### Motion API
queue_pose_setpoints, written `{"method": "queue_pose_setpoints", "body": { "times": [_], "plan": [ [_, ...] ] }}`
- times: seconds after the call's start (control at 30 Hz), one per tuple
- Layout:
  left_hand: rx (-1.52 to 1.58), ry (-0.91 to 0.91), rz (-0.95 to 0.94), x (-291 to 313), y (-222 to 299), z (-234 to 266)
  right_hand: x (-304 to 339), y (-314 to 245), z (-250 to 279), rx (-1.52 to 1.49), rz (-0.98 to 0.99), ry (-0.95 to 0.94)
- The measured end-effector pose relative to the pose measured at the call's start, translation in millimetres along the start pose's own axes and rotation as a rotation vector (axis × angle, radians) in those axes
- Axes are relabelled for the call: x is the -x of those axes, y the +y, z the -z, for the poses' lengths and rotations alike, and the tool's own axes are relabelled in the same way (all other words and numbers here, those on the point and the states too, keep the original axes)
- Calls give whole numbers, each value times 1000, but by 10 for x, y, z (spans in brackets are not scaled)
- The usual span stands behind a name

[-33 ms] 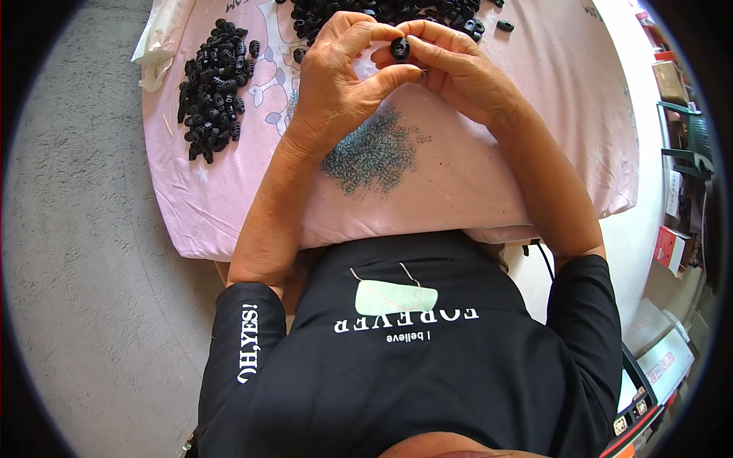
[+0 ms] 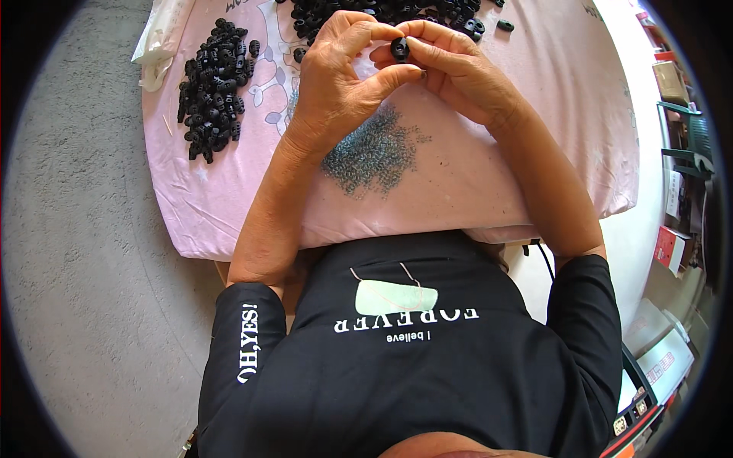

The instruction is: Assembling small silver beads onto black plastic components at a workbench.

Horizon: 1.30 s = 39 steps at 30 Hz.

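Note:
A small black plastic cord lock (image 2: 399,49) is held up between my two hands over the far part of the table. My right hand (image 2: 462,72) pinches it from the right between thumb and curled fingers. My left hand (image 2: 340,80) is closed around its left side, the index fingertip at its top and the thumb stretched below it. Beneath and nearer to me lies a loose heap of tiny metal springs (image 2: 374,156), partly hidden by my left wrist. Beyond my hands spreads a large pile of black cord-lock pieces (image 2: 427,11), cut off by the upper edge.
A second pile of black pieces (image 2: 216,91) sits at the left on the pink patterned tablecloth (image 2: 473,183). One loose piece (image 2: 505,26) lies at the far right. White plastic sheeting (image 2: 159,42) hangs at the far left corner. Boxes (image 2: 672,248) stand along the right.

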<state>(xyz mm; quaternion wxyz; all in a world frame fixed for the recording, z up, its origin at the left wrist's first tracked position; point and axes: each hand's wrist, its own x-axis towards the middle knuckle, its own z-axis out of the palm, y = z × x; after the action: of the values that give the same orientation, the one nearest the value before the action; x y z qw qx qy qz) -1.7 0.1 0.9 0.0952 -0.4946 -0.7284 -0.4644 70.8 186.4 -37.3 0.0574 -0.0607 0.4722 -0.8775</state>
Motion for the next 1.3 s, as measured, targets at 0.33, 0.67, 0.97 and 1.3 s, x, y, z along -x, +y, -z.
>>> {"method": "queue_pose_setpoints", "body": {
  "times": [0.33,0.67,0.97,1.3],
  "plan": [
    [-112,19,-81,-2,6,-11,-5,66,46,-77,-3,-4],
    [-37,-19,-41,-1,40,-18,8,42,41,-47,-17,22],
    [-43,-9,-30,-2,58,-7,19,50,25,-35,-5,71],
    [-24,10,-12,1,49,4,6,78,-58,-10,25,33]
  ]
}}
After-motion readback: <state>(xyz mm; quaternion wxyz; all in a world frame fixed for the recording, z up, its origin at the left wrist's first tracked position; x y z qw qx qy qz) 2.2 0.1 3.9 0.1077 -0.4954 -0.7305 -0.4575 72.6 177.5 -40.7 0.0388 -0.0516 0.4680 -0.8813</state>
